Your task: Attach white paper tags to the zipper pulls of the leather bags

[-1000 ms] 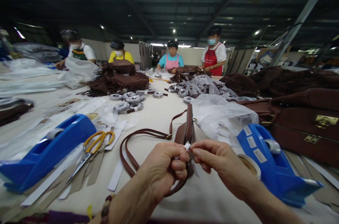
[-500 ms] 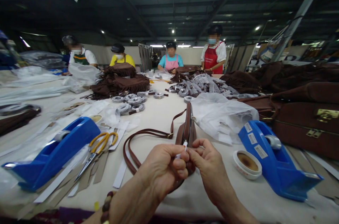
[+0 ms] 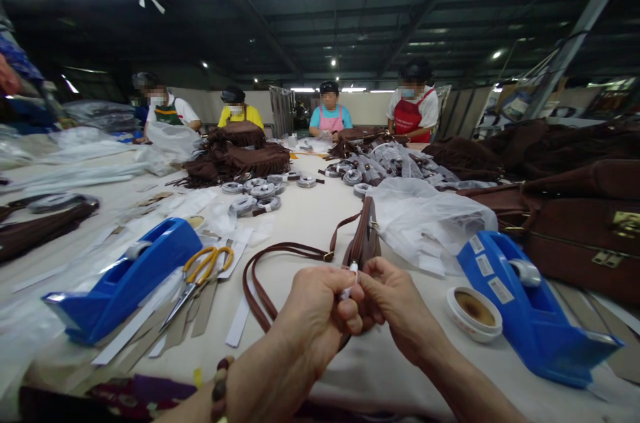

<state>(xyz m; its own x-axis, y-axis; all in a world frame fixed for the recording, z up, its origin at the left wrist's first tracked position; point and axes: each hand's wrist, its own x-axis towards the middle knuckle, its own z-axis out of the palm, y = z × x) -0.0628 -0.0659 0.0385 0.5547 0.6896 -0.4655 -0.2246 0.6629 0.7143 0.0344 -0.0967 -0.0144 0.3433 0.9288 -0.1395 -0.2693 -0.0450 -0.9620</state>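
A brown leather bag stands on edge in front of me, its zipper side up and its lower part hidden by my hands. Its thin strap loops out to the left through a small buckle. At the near end of the zipper is a small white wrapping, pinched between thumb and fingers of my left hand. My right hand is closed against it from the other side, thumb and forefinger together; what lies between those fingertips is hidden.
Blue tape dispensers flank me. Yellow-handled scissors lie on paper strips at left. A round white tub sits at right, near clear plastic. Fringed brown bags and wrapped coils lie farther back; several co-workers stand beyond.
The whole view has shifted, so things appear slightly farther right. Both hands stay at the white wrapping on the bag, with only small finger movement.
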